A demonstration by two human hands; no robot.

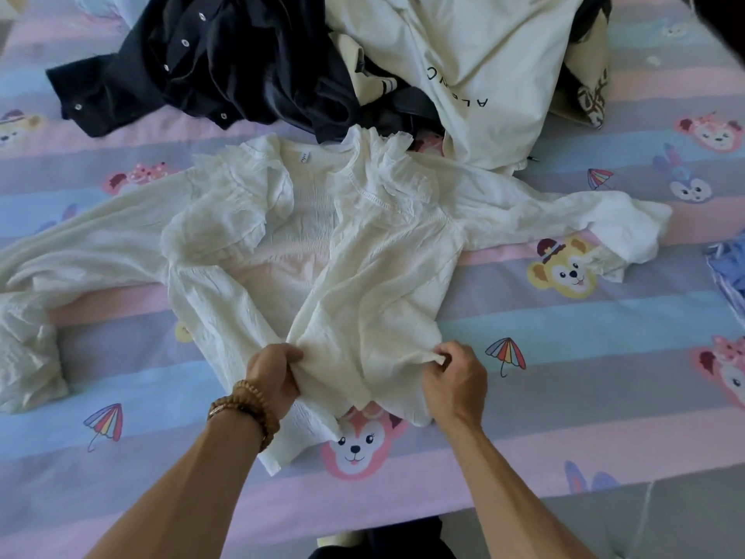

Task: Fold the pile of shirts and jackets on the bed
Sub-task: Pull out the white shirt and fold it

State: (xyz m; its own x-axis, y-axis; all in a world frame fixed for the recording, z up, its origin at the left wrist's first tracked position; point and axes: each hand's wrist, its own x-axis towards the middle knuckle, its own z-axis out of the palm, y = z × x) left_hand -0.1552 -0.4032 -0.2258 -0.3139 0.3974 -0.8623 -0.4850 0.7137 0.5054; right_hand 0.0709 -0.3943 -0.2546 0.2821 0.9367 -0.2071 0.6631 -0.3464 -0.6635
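A white ruffled blouse (pixel 363 252) lies spread on the bed with both long sleeves stretched out to the left and right. My left hand (pixel 272 377), with a bead bracelet on its wrist, grips the lower hem of the blouse's right front panel. My right hand (pixel 455 381) pinches the same hem a little to the right. Behind the blouse lies a pile: a dark navy jacket (pixel 209 62) with snap buttons and a cream shirt (pixel 475 66) with black letters.
The bedsheet (pixel 584 324) is striped in pink, blue and lilac with cartoon bears and umbrellas. A blue striped garment (pixel 727 272) pokes in at the right edge. The bed's near edge (pixel 524 514) runs across the bottom, with grey floor at lower right.
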